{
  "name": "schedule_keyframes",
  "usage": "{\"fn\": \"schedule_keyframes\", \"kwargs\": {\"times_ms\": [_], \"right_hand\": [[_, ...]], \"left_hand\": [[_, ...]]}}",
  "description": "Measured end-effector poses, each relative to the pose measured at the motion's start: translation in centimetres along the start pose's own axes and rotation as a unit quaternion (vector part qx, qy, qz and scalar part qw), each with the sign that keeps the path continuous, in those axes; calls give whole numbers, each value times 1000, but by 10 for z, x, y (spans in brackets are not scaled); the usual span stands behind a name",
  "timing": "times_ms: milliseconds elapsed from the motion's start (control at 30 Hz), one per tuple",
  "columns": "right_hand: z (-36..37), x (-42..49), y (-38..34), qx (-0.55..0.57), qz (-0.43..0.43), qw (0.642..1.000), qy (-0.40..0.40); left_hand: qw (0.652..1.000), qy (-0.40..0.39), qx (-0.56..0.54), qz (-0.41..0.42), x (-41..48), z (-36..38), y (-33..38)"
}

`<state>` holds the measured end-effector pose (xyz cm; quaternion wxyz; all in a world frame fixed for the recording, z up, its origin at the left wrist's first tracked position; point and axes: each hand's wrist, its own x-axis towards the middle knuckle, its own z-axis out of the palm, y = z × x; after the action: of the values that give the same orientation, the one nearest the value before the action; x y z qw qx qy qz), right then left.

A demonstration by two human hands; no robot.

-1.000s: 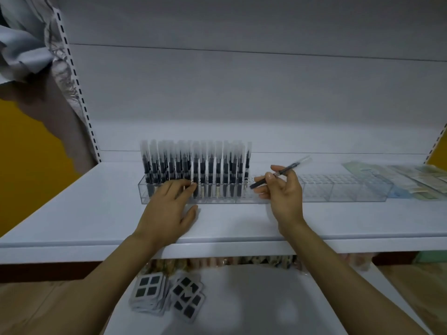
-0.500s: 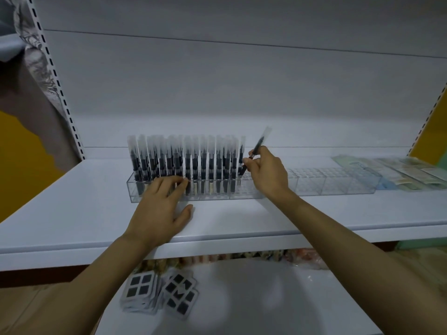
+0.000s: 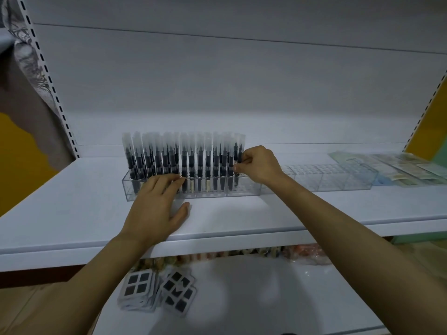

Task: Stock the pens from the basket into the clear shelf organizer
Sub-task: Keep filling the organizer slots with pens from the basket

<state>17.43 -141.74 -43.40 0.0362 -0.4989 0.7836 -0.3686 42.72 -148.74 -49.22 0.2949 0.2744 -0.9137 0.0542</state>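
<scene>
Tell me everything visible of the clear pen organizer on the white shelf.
The long clear plastic organizer is a low rectangular tray with a grid of small round slots, lying lengthwise on the white shelf. Its left stretch is packed with upright black pens with frosted caps; its right stretch shows empty slots. The left hand rests fingers on its front top edge; the right hand pinches the last pen in the row. Whether it is one piece cannot be told.

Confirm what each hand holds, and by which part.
Right hand pinches the rightmost pen around mid-barrel, with the pen upright at the row's end. Left hand holds nothing; its straight fingers rest against the clear organizer.
</scene>
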Motion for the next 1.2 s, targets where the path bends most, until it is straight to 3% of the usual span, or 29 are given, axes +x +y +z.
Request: {"fn": "schedule_keyframes", "kwargs": {"times_ms": [500,667,767,867,1000,1100,1200], "right_hand": [[-6,-19,-5,6,4,1000,5],[-18,-70,-6,49,-1,999,11],[-19,-118,-4,80,-47,996,21],[-10,-171,7,80,-61,995,8],[26,-226,35,-69,-77,994,-41],[66,-254,69,-165,-61,976,-129],[98,-273,103,-191,-33,964,-183]], "left_hand": [[1000,7,-12,-10,1,1,0],[999,-1,-31,-28,-1,-6,6],[995,54,-55,-61,-16,-12,29],[995,77,-61,-4,-49,-11,66],[996,-9,-38,74,-118,17,90],[989,-145,-9,37,-168,53,86],[973,-229,7,-26,-196,80,83]]}}
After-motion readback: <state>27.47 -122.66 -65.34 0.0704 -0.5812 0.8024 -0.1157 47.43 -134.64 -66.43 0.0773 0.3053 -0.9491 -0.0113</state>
